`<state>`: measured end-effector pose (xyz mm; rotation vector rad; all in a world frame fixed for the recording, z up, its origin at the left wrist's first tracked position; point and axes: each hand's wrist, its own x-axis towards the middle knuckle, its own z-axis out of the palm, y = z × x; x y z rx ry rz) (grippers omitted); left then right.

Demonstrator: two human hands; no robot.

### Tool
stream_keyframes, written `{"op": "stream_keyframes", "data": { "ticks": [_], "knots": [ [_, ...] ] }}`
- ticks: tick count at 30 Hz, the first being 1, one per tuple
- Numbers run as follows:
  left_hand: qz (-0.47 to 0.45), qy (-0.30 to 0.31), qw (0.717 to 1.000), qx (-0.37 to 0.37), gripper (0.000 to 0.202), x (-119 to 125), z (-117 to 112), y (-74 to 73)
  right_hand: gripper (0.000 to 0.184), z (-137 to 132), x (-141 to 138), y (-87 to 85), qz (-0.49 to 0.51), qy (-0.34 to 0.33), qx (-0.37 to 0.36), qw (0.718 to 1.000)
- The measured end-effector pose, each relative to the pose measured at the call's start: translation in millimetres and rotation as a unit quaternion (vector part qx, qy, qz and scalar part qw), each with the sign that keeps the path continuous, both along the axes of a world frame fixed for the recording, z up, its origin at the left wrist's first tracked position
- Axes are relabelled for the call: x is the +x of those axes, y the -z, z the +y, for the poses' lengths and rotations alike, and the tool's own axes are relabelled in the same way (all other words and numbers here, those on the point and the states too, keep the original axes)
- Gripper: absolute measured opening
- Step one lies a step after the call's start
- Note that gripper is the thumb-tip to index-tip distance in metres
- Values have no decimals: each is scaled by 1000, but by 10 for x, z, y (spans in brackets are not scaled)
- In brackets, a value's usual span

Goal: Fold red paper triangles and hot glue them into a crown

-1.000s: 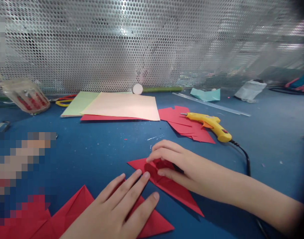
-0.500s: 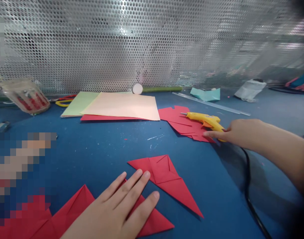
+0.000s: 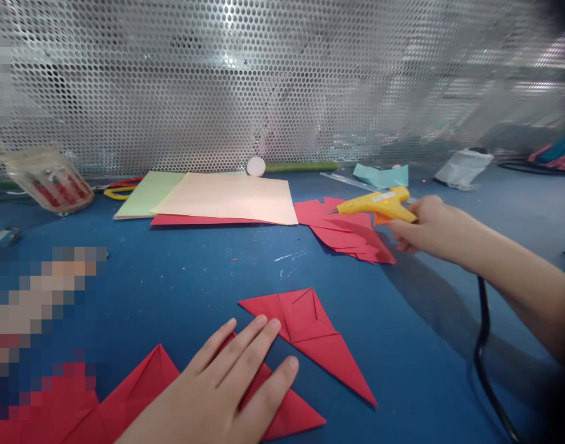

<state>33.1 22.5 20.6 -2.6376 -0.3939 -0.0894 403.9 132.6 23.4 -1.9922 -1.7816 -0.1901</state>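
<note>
My left hand [image 3: 222, 388] lies flat with its fingers spread on a folded red paper piece [image 3: 301, 413], covering much of it. Just beyond my fingertips is another folded red paper [image 3: 310, 324], creased and pointed at its ends. My right hand [image 3: 425, 225] is closed around the handle of a yellow glue gun [image 3: 377, 203], whose metal nozzle points left. The gun is above a pile of red paper pieces [image 3: 338, 228]. Its black cord [image 3: 482, 345] runs down below my wrist. More folded red paper [image 3: 139, 382] extends to the left of my left hand.
Cream sheets [image 3: 227, 197] and green sheets [image 3: 148, 191] lie at the back, near yellow-handled scissors [image 3: 118, 193] and a tilted jar [image 3: 53, 182]. Teal paper [image 3: 384, 177] and a white packet [image 3: 465, 169] sit back right. A perforated metal panel [image 3: 282, 80] rises behind the blue table [image 3: 208, 259].
My right hand has lifted the glue gun up off the red paper pile, and its cord has shifted right. My left hand stays nearly still on the folded paper.
</note>
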Motion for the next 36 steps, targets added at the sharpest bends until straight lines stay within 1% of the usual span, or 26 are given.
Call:
{"op": "stream_keyframes", "data": {
  "ticks": [1, 3, 4, 5, 6, 7, 9, 10, 12, 13, 15, 18, 22, 27, 31, 34, 36],
  "knots": [
    [-1, 0, 1000, -2, 54, -1, -5, -3, 27, -37, -96, -73, 29, 9, -12, 999],
    [1, -2, 1000, -4, 54, -8, -9, -6, 34, -118, -305, -186, 83, -9, -29, 996],
    [1, -3, 1000, -4, 54, -13, -8, -5, 31, -161, -411, -220, 106, -29, -40, 993],
    [3, -4, 1000, -5, 54, -19, -5, -1, 24, -204, -516, -238, 129, -60, -54, 988],
    [4, -3, 1000, -6, 54, -23, 0, 5, 16, -248, -617, -241, 147, -95, -71, 982],
    [5, -3, 1000, -7, 55, -26, 4, 13, 13, -291, -713, -232, 160, -130, -86, 975],
    [6, -5, 1000, -8, 56, -27, 10, 33, 19, -372, -890, -194, 176, -181, -103, 962],
    [6, -6, 1000, -8, 56, -25, 10, 43, 26, -407, -969, -171, 179, -197, -107, 958],
    [4, -5, 1000, -9, 55, -22, 4, 59, 36, -462, -1106, -127, 172, -206, -98, 958],
    [3, -4, 1000, -11, 55, -22, 0, 64, 37, -483, -1162, -108, 162, -208, -88, 961],
    [6, -4, 1000, -15, 53, -26, -6, 69, 32, -511, -1243, -75, 136, -216, -71, 964],
    [9, -7, 1000, -12, 55, -42, -3, 75, 21, -529, -1286, -22, 76, -238, -36, 968],
    [1, -7, 1000, -6, 54, -54, 13, 86, 10, -526, -1258, 46, -20, -250, 31, 968],
    [5, -6, 1000, 0, 52, -36, 8, 80, 10, -527, -1242, 67, -34, -254, 62, 965],
    [-2, -10, 1000, -10, 53, -43, -8, 104, 10, -531, -1239, 61, -44, -261, 77, 961],
    [-37, -15, 999, -27, 50, -78, -16, 153, 6, -521, -1221, 59, -72, -273, 76, 956],
    [-61, -18, 997, -33, 48, -101, -22, 176, 7, -514, -1209, 52, -88, -278, 74, 954]
  ]
}}
